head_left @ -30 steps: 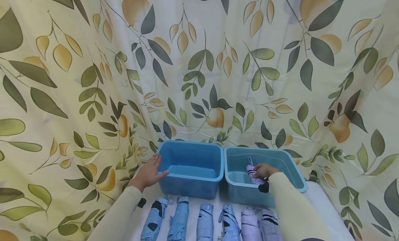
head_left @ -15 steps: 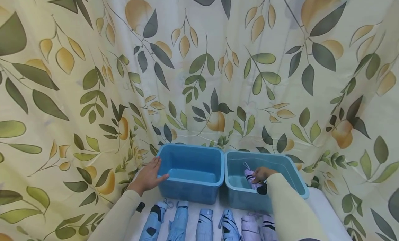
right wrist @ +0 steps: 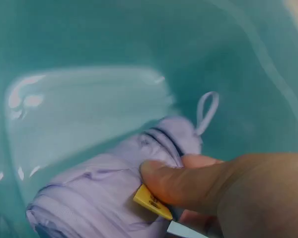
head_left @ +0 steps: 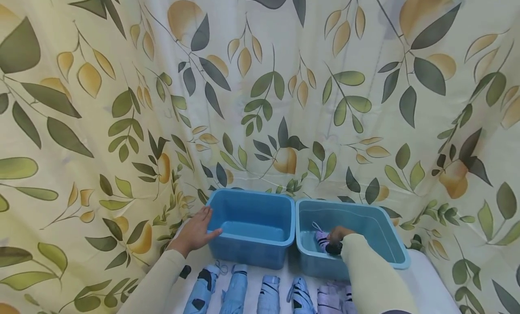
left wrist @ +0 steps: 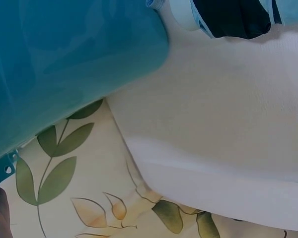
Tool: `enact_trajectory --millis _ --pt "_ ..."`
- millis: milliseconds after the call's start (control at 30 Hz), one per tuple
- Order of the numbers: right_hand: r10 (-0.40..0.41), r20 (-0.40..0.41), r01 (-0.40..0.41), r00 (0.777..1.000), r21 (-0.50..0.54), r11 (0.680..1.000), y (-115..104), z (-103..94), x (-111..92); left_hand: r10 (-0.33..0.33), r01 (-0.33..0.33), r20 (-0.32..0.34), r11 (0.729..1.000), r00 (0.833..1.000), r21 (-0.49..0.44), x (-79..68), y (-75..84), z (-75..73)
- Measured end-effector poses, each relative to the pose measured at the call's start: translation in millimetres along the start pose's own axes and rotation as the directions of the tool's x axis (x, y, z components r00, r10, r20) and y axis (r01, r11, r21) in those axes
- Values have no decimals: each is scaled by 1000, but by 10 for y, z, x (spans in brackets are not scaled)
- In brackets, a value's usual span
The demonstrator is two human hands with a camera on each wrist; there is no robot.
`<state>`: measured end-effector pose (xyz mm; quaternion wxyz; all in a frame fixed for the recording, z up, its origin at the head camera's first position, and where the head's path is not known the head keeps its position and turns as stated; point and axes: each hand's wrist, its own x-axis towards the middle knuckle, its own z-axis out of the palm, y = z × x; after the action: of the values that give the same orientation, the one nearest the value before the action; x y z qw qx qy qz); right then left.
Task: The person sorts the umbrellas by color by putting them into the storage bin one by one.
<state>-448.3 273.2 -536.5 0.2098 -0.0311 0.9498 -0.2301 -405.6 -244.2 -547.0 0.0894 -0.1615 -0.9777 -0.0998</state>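
Note:
In the head view my right hand (head_left: 340, 236) reaches down into the right-hand teal bin (head_left: 322, 265). It grips a folded lilac umbrella (right wrist: 99, 188), thumb pressed on the fabric beside a small yellow tag (right wrist: 153, 202). The umbrella lies tilted, low inside the bin, its white wrist loop (right wrist: 207, 113) sticking up. My left hand (head_left: 194, 231) rests against the left rim of the darker blue bin (head_left: 248, 255), fingers straight and thumb over the front edge. Nothing is visible inside that blue bin. Only a bit of the left hand shows in the left wrist view.
Along the front of the white table (left wrist: 213, 109) lie several folded umbrellas, including a blue one with black patches (head_left: 201, 287), a plain blue one (head_left: 234, 289) and a lilac one (head_left: 328, 300). A leaf-patterned curtain (head_left: 260, 101) hangs behind and beside the bins.
My right hand has lowered the lilac umbrella deeper into the teal bin and slightly left. The left hand stays on the blue bin's rim. The head view has tilted up slightly.

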Motion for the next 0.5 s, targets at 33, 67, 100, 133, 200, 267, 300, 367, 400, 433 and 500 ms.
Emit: enact_trajectory --millis 33,67,100,133,200,267,300,367,400,433,500 --pt "1 5 -1 1000 -10 1000 10 32 8 2 -2 2 1000 1000 -1 -6 -1 6" --pt "5 12 -5 1000 -16 1000 18 58 18 4 -4 5 1000 1000 1 -10 -2 10" --pt "9 17 -8 1000 -14 1000 23 80 28 5 -5 7 1000 1000 1 -13 -1 12" --pt "19 17 -19 1000 2 1000 23 94 34 6 -6 6 1000 1000 -2 -15 2 11" --pt "32 12 -33 999 37 999 16 104 45 9 -9 -3 1000 1000 -8 -18 3 5" --pt "36 2 -36 999 61 997 11 101 53 9 -9 -9 1000 1000 -1 -19 2 -5" --pt "30 -5 -30 1000 70 997 5 95 50 7 -7 -7 1000 1000 1 -19 1 -11" --pt "13 -10 -12 1000 66 998 6 81 49 4 -4 1 1000 1000 10 -17 1 -20" --pt "4 -7 -3 1000 47 999 7 76 49 2 -2 10 1000 1000 14 -14 2 -25" --pt "0 -7 0 1000 41 999 8 70 47 5 -5 12 1000 1000 14 -12 1 -29" --pt "-16 18 16 1000 25 1000 0 51 44 3 -4 21 1000 1000 17 -7 0 -37"
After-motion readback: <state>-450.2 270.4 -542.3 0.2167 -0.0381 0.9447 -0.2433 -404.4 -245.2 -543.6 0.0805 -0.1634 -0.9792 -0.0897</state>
